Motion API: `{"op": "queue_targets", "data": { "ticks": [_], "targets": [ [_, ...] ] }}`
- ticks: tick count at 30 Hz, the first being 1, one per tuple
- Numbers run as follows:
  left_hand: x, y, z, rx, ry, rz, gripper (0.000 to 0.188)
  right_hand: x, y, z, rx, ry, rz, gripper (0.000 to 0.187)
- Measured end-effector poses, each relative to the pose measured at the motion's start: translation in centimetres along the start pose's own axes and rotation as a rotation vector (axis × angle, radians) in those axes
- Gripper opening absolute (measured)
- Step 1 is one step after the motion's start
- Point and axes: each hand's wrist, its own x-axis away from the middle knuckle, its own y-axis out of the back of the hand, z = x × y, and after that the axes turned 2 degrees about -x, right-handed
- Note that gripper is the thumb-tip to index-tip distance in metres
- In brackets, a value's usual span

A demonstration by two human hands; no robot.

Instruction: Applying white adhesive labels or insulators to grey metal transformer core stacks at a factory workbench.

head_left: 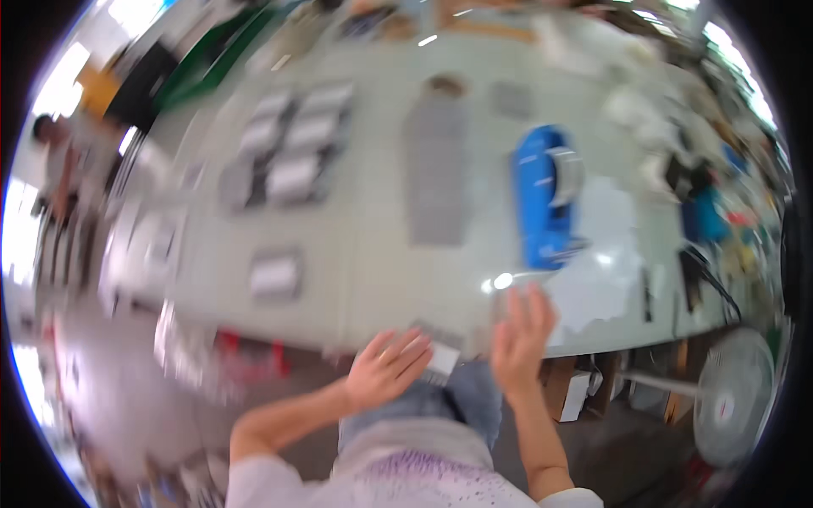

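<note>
My left hand (389, 369) is at the table's near edge, its fingers lying over a small grey flat piece with a white label (440, 359). The piece is tilted and sticks out past the edge above my lap; my thumb is hidden, and the hand appears to hold it. My right hand (522, 337) is raised to the right with its fingers stretched upward, and nothing shows in them. Just beyond it stands a blue tape dispenser (535, 199) with a pale roll. Motion blurs the whole picture.
A long stack of grey flat pieces (436, 173) lies mid-table. Several grey pieces with white labels (309, 131) sit in rows at the left, with a single labelled piece (276, 274) nearer. Clutter fills the right side. A fan (727, 398) stands at lower right; a person (61, 161) is far left.
</note>
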Motion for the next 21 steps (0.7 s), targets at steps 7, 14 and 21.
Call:
{"op": "queue_targets", "data": {
  "ticks": [7,14,21],
  "targets": [
    [4.2,4.5,9.2,-0.275,0.307,-0.105,0.043,-1.5,0.4,0.3,-0.029,-0.011,0.029,0.042],
    [7.9,5.9,16.0,-0.43,0.403,0.023,0.04,-2.5,-0.8,2.5,-0.001,0.02,0.076,0.041],
    [8.6,7.5,13.2,-0.251,0.473,0.217,0.057,-6.1,-4.1,4.2,-0.054,0.125,0.132,0.044]
  ]
}}
